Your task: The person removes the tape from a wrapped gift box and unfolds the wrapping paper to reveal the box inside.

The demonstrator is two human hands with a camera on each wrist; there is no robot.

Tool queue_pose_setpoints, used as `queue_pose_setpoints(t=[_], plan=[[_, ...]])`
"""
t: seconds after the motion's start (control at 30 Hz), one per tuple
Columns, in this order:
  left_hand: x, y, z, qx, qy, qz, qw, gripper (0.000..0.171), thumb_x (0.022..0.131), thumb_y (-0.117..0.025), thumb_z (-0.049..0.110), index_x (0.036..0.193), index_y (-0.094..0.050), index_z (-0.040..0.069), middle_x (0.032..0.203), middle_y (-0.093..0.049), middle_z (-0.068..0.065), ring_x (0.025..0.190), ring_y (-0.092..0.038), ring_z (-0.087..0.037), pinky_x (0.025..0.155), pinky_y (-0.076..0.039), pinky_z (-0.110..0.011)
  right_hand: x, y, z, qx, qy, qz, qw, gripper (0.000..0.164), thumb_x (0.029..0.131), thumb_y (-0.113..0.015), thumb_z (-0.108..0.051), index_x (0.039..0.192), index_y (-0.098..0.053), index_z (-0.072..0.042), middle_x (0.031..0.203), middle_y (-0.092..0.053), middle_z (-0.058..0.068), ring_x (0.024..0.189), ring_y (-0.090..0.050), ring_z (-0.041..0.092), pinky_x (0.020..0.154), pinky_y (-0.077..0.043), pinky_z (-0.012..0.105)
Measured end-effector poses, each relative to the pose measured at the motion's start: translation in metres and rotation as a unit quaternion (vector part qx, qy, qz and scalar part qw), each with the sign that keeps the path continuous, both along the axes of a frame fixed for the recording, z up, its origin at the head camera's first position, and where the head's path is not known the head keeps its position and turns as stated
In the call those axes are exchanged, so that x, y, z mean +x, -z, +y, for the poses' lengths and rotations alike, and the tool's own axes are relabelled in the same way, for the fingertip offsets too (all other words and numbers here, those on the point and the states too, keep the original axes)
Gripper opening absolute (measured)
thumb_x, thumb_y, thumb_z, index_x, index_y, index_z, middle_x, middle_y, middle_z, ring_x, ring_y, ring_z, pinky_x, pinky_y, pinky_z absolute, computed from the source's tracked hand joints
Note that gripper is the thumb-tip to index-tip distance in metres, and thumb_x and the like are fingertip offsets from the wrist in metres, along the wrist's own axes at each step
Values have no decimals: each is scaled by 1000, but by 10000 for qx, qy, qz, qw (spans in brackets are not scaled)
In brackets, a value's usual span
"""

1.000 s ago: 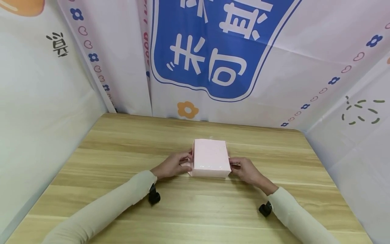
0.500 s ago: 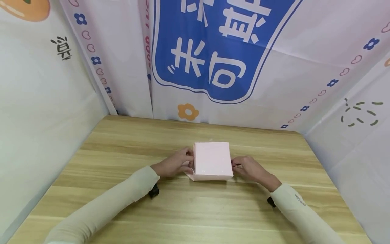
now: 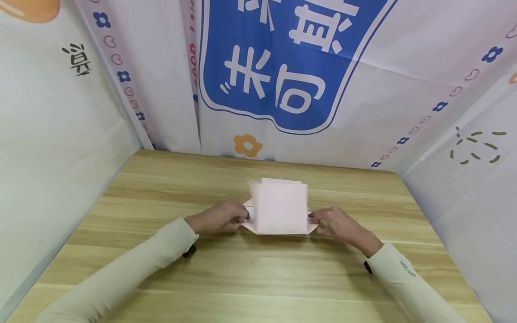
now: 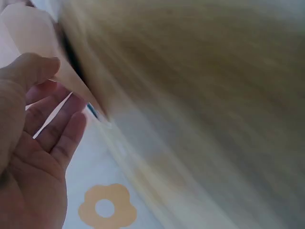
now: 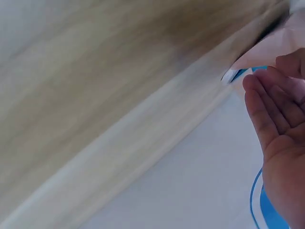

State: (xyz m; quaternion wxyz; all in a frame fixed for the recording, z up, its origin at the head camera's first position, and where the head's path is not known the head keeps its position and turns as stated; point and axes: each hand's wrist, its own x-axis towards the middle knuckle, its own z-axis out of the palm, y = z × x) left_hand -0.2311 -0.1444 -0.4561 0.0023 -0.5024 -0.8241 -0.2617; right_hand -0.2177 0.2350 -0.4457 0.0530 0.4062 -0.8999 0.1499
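Note:
A pale pink cardboard box (image 3: pixel 282 208) stands on the table, its lid panel blurred and tilted up, with small flaps spread out at both sides. My left hand (image 3: pixel 220 217) pinches the left side flap between thumb and fingers. In the left wrist view, that pink flap (image 4: pixel 33 31) lies against the thumb and index finger, the other fingers being loosely bent. On the opposite side my right hand (image 3: pixel 341 226) pinches the right flap. The right wrist view shows thumb and fingertips at the pink flap (image 5: pixel 267 50). The inside of the box is hidden from the head view.
The wood-grain table (image 3: pixel 258 278) runs back to a printed white cloth (image 3: pixel 165 89) with a blue sign design. Cloth walls also rise at the left and right. Small black wrist cameras show below both cuffs.
The left hand has moved out to the left, and the right hand slightly right. The box's side flaps have spread outward at both sides, and its lid panel has tilted up.

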Motion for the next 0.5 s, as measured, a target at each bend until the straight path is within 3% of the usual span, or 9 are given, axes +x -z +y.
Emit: queue_pose_setpoints(t=[0.1, 0.17, 0.23, 0.3, 0.37, 0.43, 0.5], plan=[[0, 1, 1, -87, 113, -56, 9999, 23, 78, -63, -7, 71, -48, 9, 67, -42, 2, 66, -37, -5, 62, -35, -18, 0, 2, -2, 96, -46, -70, 9999, 11, 82, -77, -15, 79, -67, -15, 89, -75, -1, 74, -65, 6, 63, -54, 21], [2, 2, 2, -231, 35, -13, 9997, 18, 78, -65, -4, 74, -52, 8, 69, -48, 1, 67, -40, -6, 62, -38, -19, 0, 3, -3, 179, -27, -236, 9996, 14, 81, -76, -17, 91, -68, -13, 91, -73, -3, 77, -65, 6, 67, -55, 23], [5, 1, 2, -478, -178, -18, 9987, 13, 83, -72, 9, 84, -60, 9, 79, -58, 3, 74, -49, -7, 67, -45, -22, 0, 1, -4, 286, 52, -570, 9980, 32, 81, -77, -26, 108, -67, -11, 101, -72, -2, 87, -66, 9, 77, -57, 29], [8, -1, 3, -757, -324, -69, 9966, 27, 84, -77, 28, 100, -65, 10, 97, -65, 2, 88, -57, -11, 79, -51, -28, 2, -1, -5, 330, 107, -977, 9946, 55, 81, -78, -36, 125, -62, -7, 120, -69, 5, 107, -66, 18, 91, -55, 38], [11, -3, 4, -1004, -414, -64, 9941, 50, 82, -77, 46, 115, -66, 10, 112, -65, 1, 102, -59, -15, 89, -50, -34, 4, -5, -6, 350, 104, -1355, 9901, 66, 82, -76, -46, 133, -59, -7, 134, -62, 11, 122, -60, 27, 101, -50, 46], [12, -3, 7, -1157, -430, -24, 9924, 58, 82, -73, 54, 120, -66, 12, 118, -63, -1, 109, -58, -18, 93, -49, -36, 6, -7, -8, 330, 46, -1595, 9866, 67, 83, -73, -54, 131, -62, -9, 140, -57, 15, 129, -55, 34, 104, -47, 51], [12, -2, 10, -1156, -414, 20, 9924, 54, 84, -71, 55, 118, -69, 13, 117, -63, -1, 107, -58, -18, 91, -48, -37, 7, -8, -10, 284, -30, -1728, 9845, 58, 86, -69, -55, 123, -68, -12, 139, -58, 15, 129, -55, 35, 105, -46, 52]])
